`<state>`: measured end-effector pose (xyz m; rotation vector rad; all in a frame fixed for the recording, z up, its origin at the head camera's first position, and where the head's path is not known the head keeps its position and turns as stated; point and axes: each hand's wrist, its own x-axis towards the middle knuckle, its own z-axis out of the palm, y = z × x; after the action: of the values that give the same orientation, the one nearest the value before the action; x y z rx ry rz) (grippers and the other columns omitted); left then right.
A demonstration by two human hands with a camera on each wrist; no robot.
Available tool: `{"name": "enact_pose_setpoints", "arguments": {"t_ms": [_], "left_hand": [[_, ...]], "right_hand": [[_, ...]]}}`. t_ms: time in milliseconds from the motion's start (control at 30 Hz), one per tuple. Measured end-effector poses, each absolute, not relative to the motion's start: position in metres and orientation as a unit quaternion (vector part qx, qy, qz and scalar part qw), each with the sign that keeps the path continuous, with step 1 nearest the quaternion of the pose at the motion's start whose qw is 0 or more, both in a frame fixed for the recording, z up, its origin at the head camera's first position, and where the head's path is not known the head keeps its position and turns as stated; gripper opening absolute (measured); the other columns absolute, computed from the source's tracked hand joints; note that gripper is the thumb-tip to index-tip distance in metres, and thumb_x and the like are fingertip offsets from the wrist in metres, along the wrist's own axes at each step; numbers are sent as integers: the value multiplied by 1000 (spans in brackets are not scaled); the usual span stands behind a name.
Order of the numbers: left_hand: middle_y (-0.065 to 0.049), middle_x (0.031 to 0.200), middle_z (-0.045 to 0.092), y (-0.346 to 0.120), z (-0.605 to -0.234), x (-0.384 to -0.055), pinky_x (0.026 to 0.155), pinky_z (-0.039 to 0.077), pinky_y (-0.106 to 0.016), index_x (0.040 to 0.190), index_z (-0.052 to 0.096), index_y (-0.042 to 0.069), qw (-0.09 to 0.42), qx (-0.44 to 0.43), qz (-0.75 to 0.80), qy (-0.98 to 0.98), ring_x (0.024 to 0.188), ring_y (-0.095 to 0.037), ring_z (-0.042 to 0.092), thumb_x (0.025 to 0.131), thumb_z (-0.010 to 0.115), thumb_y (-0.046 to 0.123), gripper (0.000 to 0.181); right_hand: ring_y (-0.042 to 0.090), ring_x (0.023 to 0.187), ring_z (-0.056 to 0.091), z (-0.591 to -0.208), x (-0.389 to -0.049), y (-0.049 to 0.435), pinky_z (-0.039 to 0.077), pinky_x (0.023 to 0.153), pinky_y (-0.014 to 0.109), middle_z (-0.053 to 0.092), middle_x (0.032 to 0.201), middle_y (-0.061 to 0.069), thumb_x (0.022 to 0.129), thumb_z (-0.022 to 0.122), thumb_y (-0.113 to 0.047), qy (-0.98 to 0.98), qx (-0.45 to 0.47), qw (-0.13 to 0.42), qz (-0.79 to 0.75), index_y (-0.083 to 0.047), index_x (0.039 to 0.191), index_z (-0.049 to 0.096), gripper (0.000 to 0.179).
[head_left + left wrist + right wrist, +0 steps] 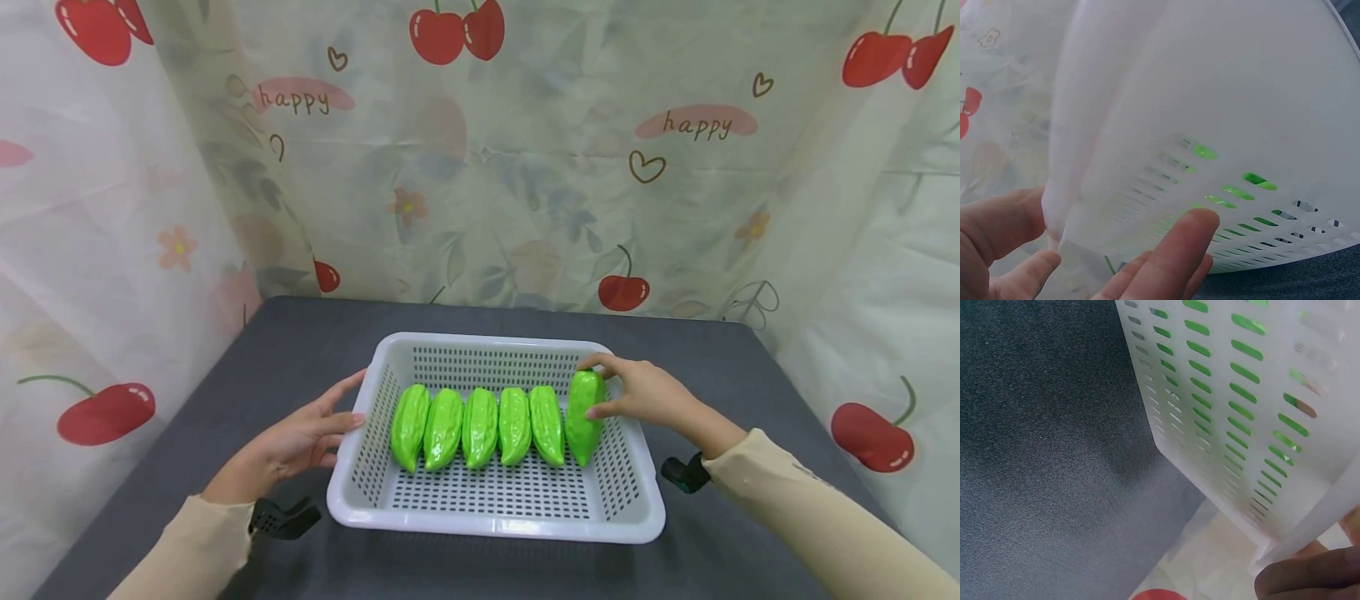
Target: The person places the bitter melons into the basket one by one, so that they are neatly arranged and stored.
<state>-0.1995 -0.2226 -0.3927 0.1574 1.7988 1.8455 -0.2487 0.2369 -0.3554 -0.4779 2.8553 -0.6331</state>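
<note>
A white plastic basket point(495, 527) with slotted walls holds a row of glossy green, ridged, pointed vegetables point(480, 427) lying side by side. At its left side, my left hand point(300, 437) holds the rim, thumb on top and the other fingers below, by the slotted outer wall point(1260, 125). My right hand point(645, 396) reaches over the right rim and pinches the rightmost green vegetable point(582, 433), fingers at its top end and thumb on its side. In the right wrist view the basket wall point(1316, 337) hides most of that grip.
The basket stands on a dark grey tabletop point(315, 333). A pale curtain point(487, 225) printed with cherries and flowers hangs behind and at both sides. Each wrist carries a black camera, one at the left sleeve point(285, 518) and one at the right point(684, 475).
</note>
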Motion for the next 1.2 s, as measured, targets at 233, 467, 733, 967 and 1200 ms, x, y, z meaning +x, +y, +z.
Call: {"name": "enact_pose_setpoints", "arguments": {"t_ms": [233, 467, 733, 967, 1200], "left_hand": [[-26, 144, 43, -223, -393, -199, 83, 53, -61, 155, -1, 35, 277, 58, 687, 669, 110, -39, 64, 97, 57, 17, 84], [-27, 145, 42, -223, -393, -199, 83, 53, -61, 155, -1, 36, 277, 57, 687, 670, 111, -39, 64, 98, 57, 17, 83], [-27, 146, 40, -223, -393, -199, 84, 52, -61, 155, -1, 36, 279, 59, 689, 667, 112, -39, 63, 98, 56, 17, 82], [-26, 145, 41, -223, -393, -199, 84, 52, -61, 155, -1, 36, 278, 63, 687, 668, 112, -39, 63, 98, 56, 17, 83], [-26, 144, 43, -223, -393, -199, 84, 53, -60, 155, -1, 36, 279, 65, 688, 667, 111, -39, 64, 98, 56, 16, 82]], "right_hand": [[12, 64, 64, -356, -249, 233, 54, 51, 27, 60, 127, 22, 74, 82, -39, 968, -159, 80, -175, -27, 132, 52, 66], [13, 59, 63, -357, -248, 231, 52, 48, 27, 60, 129, 21, 75, 82, -38, 971, -149, 84, -168, -30, 127, 46, 64], [11, 64, 64, -356, -247, 230, 52, 50, 27, 62, 128, 19, 76, 80, -41, 973, -160, 70, -150, -28, 130, 51, 62], [10, 58, 63, -357, -245, 228, 50, 46, 25, 62, 126, 21, 77, 79, -39, 974, -166, 55, -146, -29, 130, 53, 60], [10, 58, 62, -358, -244, 226, 50, 46, 25, 62, 126, 20, 77, 79, -40, 977, -160, 53, -134, -28, 131, 54, 60]]}}
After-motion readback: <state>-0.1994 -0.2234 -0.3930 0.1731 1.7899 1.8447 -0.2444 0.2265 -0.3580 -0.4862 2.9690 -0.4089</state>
